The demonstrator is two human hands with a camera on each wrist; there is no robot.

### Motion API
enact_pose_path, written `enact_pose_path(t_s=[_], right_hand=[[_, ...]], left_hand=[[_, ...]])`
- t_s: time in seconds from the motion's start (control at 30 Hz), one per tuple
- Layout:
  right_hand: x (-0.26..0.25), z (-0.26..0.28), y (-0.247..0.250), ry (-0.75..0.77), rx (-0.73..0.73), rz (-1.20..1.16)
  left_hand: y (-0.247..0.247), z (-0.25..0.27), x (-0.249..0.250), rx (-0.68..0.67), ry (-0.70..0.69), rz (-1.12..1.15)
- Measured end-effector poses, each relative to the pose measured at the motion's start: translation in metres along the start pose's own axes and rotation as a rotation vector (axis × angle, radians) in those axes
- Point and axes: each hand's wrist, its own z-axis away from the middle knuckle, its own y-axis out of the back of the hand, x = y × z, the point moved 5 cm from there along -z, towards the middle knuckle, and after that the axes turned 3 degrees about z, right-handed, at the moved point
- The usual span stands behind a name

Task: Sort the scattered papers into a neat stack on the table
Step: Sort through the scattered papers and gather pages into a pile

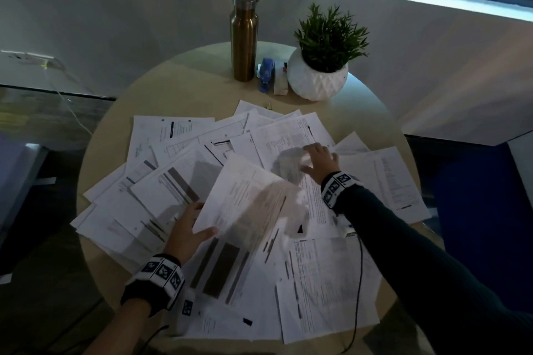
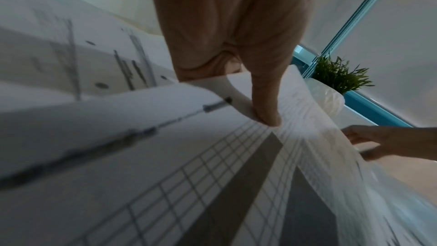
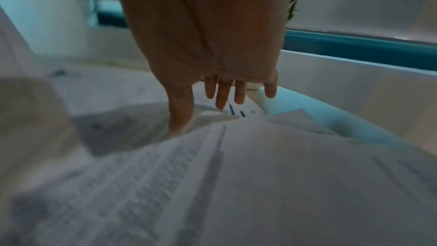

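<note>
Table [image 1: 184,89] is round, pale wood, and mostly buried under papers [image 1: 173,178] fanned out loose and overlapping from the left edge to the right, no stack anywhere. At the back of it stand a bronze bottle [image 1: 244,37] with a steel cap, a blue stapler [image 1: 266,75] just beside it, a small white packet [image 1: 280,79], and a plant [image 1: 324,63] in a white faceted pot. Room is dim, grey wall behind, a strip of blue-lit window along the top with a blind cord hanging, dark floor, a charger plugged in on the left wall with a white cable trailing down. Left hand [image 1: 189,227] pinches one sheet [image 1: 248,199] by its near corner, thumb on top, and lifts it off the pile, so it curls upward; the left wrist view shows the thumb [image 2: 266,100] pressed on the edge over a gridded page with grey bars. Right hand [image 1: 318,160] lies flat with spread fingers [image 3: 222,94] on the sheets further back, holding nothing. Both wrists wear bands with black-and-white square markers. Print on the pages is too small and blurry to read.
</note>
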Motion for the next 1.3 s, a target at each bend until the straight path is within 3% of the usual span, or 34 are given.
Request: enact_pose_path(t_s=[0.13,0.33,0.43,0.6,0.7,0.83,0.97,1.07,1.13,1.23,1.3], right_hand=[[0.024,-0.006,-0.006,0.003,-0.136,0.253],[0.031,-0.001,0.016,0.012,-0.063,0.329],[0.05,0.011,0.052,-0.024,0.077,0.154],[0.099,0.057,0.117,-0.094,0.453,-0.394],[0.103,0.09,0.126,-0.149,0.535,-0.601],[0.061,0.121,0.092,-0.181,0.486,-0.689],[0.008,0.123,0.016,-0.286,0.363,-0.808],[-0.024,0.131,-0.026,-0.325,0.266,-0.946],[-0.039,0.14,-0.04,-0.339,0.286,-0.954],[-0.046,0.148,-0.055,-0.338,0.312,-1.043],[-0.041,0.152,-0.062,-0.325,0.3,-1.084]], left_hand=[[0.014,0.003,-0.019,0.017,0.042,-0.022],[0.023,0.011,-0.027,0.008,0.096,0.096],[0.031,0.013,-0.026,0.033,0.089,0.135],[0.046,0.017,-0.025,0.152,0.082,0.131],[0.05,0.017,-0.023,0.22,0.08,0.161],[0.038,0.017,0.002,0.215,-0.012,0.162],[0.01,0.019,0.027,0.13,-0.066,0.15],[-0.008,0.027,0.032,0.053,-0.012,0.292],[-0.018,0.033,0.028,-0.032,0.116,0.378],[-0.026,0.041,0.026,-0.116,0.069,0.298],[-0.025,0.04,0.015,-0.078,-0.024,0.145]])
